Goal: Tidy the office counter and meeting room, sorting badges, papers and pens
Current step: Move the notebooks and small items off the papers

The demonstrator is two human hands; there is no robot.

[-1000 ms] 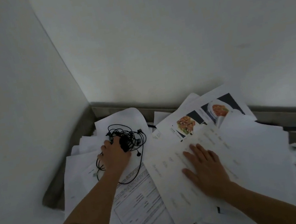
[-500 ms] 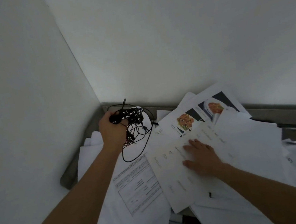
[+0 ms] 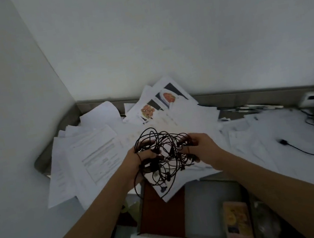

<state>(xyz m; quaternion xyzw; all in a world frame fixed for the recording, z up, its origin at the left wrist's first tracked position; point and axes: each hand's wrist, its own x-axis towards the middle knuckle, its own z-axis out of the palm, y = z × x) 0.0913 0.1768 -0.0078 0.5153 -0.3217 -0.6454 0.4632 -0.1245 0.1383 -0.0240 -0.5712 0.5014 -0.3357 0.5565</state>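
Lifted off papers (image 3: 96, 158), cord tangle (image 3: 165, 150) stretches sideways, pinched in left hand (image 3: 136, 162) and right hand (image 3: 205, 146) grips.

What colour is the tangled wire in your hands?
The tangled wire is black, clearest in the head view.

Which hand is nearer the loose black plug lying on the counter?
Right. The right hand, gripping the cord tangle, sits left of the plug; the left hand grips the tangle's far side, farther away.
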